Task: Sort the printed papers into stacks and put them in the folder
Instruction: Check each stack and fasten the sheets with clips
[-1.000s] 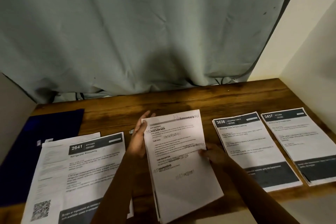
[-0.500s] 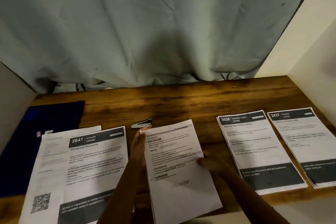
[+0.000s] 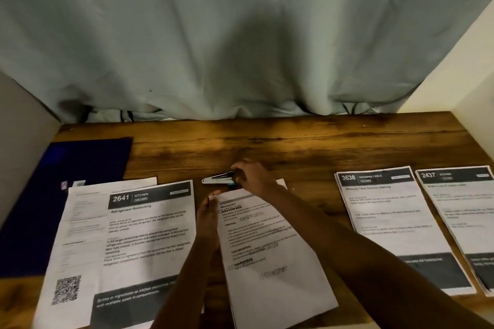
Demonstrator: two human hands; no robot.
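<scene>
Papers [image 3: 270, 246] lie flat on desk [image 3: 307, 147], top-left corner pinched in L hand [image 3: 207, 218]. Stapler [image 3: 217, 181] sits just beyond that corner, long axis left-right; R hand [image 3: 252, 177] is on its right end, fingers curled, whether closed can't tell. Corner is just below R hand. Vs 0.5 s ago: R hand left the sheet's right edge, reached to stapler. Folder [image 3: 80, 168] far left.

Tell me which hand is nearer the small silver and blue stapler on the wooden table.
Right. The right hand is on the small silver and blue stapler at its right end; the left hand pinches the middle paper stack below it.
</scene>
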